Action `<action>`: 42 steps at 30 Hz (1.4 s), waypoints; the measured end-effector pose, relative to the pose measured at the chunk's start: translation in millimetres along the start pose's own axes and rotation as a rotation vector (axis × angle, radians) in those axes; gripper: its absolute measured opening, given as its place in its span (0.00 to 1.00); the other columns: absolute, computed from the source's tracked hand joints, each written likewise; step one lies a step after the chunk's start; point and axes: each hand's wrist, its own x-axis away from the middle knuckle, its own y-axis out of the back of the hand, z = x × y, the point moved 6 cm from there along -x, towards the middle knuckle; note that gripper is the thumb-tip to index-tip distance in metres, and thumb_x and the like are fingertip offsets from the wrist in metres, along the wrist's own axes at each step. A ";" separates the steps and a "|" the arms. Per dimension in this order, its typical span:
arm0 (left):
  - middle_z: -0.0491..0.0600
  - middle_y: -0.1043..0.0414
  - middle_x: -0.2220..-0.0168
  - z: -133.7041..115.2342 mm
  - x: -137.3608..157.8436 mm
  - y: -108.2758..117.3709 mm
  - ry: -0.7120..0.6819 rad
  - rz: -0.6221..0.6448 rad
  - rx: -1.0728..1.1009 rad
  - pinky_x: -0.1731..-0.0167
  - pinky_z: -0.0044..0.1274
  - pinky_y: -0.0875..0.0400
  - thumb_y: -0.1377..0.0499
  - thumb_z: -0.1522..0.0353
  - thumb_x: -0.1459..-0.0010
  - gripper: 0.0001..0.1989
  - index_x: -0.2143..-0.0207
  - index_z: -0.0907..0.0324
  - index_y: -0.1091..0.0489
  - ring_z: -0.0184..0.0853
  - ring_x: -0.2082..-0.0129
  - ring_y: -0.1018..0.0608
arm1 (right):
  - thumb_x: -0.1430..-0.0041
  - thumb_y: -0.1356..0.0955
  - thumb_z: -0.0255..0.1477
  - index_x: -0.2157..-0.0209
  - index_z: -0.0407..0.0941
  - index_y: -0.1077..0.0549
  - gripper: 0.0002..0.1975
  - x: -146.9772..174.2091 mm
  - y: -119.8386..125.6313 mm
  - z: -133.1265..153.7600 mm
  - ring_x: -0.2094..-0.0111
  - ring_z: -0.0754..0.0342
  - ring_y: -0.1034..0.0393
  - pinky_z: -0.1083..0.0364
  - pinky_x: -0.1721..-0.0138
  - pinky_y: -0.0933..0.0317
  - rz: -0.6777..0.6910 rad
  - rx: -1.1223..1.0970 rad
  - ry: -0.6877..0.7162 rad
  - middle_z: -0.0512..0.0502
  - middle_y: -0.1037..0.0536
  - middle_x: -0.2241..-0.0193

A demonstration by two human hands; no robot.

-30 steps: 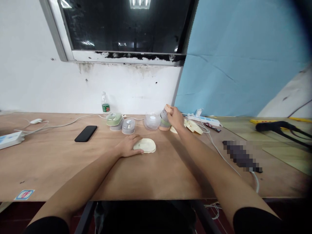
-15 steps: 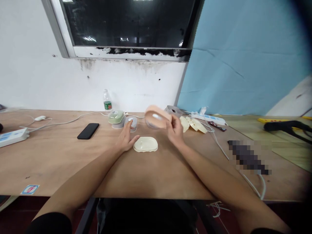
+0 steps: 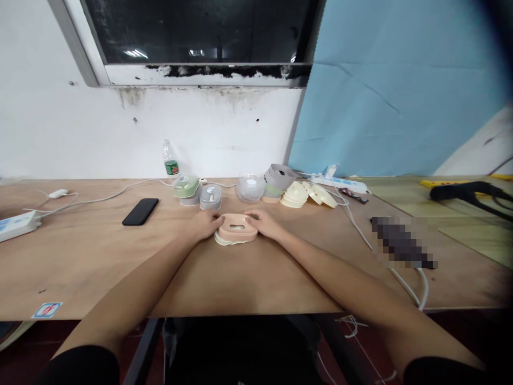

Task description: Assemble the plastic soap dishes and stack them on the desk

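A peach-pink oval cover (image 3: 236,226) sits on top of a cream oval base (image 3: 225,241) at the middle of the wooden table (image 3: 256,278). My left hand (image 3: 207,223) grips the cover's left end and my right hand (image 3: 264,223) grips its right end. Behind them stands a stack of grey, green and pink covers (image 3: 277,181), and a fanned pile of cream bases (image 3: 304,194) lies to its right. A clear shell (image 3: 249,188) and two assembled boxes, one green-topped (image 3: 186,189) and one grey (image 3: 210,195), stand further left.
A black phone (image 3: 140,211) lies to the left, with a white power strip (image 3: 16,225) and its cables beyond it. A small bottle (image 3: 170,160) stands by the wall. On the right are another power strip (image 3: 340,183), a white cable and a blurred dark object (image 3: 403,250).
My right hand took a pink cover from the stack at the back and brought it down onto the cream base. My left hand lifted off the base, then closed on the cover's left end.
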 end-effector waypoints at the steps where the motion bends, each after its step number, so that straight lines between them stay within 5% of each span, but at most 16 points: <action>1: 0.49 0.24 0.66 1.7 -0.7 -1.3 0.023 0.030 0.012 0.68 0.26 0.32 0.50 0.55 0.38 0.18 0.68 0.57 0.27 0.37 0.67 0.23 | 0.41 0.34 0.33 0.58 0.46 0.22 0.12 0.7 -1.6 0.1 0.54 0.48 0.27 0.47 0.51 0.35 0.026 0.004 0.002 0.44 0.21 0.56; 10: 0.48 0.23 0.69 3.9 2.3 -4.7 0.013 0.120 0.007 0.71 0.25 0.34 0.48 0.57 0.42 0.16 0.68 0.58 0.27 0.37 0.69 0.24 | 0.40 0.34 0.37 0.54 0.46 0.24 0.16 7.8 -5.0 15.6 0.60 0.50 0.26 0.51 0.60 0.32 0.034 0.005 0.047 0.45 0.21 0.57; 15: 0.51 0.23 0.62 4.3 2.7 -7.2 -0.053 0.039 0.006 0.66 0.27 0.32 0.53 0.53 0.38 0.22 0.63 0.57 0.26 0.39 0.64 0.23 | 0.37 0.38 0.37 0.49 0.47 0.27 0.18 -1.9 21.9 14.7 0.61 0.50 0.28 0.49 0.56 0.33 -0.267 0.183 0.127 0.42 0.25 0.51; 22: 0.52 0.25 0.61 -0.4 4.7 -9.2 -0.129 0.053 0.025 0.62 0.29 0.31 0.56 0.51 0.35 0.26 0.59 0.57 0.26 0.39 0.63 0.23 | 0.38 0.40 0.31 0.36 0.44 0.43 0.29 -31.4 38.7 -8.1 0.45 0.42 0.36 0.43 0.46 0.38 -0.340 0.409 0.120 0.37 0.43 0.37; 31: 0.52 0.27 0.61 -5.8 9.0 -6.3 -0.161 0.070 -0.001 0.57 0.31 0.31 0.60 0.49 0.35 0.29 0.56 0.56 0.26 0.40 0.59 0.24 | 0.37 0.41 0.30 0.49 0.43 0.28 0.18 -27.5 43.2 -15.3 0.54 0.46 0.32 0.47 0.49 0.37 -0.401 0.437 0.173 0.37 0.31 0.55; 42: 0.51 0.26 0.60 -1.6 5.3 -12.0 -0.182 0.088 -0.001 0.55 0.31 0.32 0.60 0.47 0.36 0.30 0.55 0.55 0.27 0.40 0.59 0.24 | 0.38 0.38 0.33 0.56 0.43 0.26 0.14 -23.4 45.7 -12.5 0.62 0.48 0.31 0.48 0.54 0.37 -0.474 0.450 0.180 0.39 0.32 0.56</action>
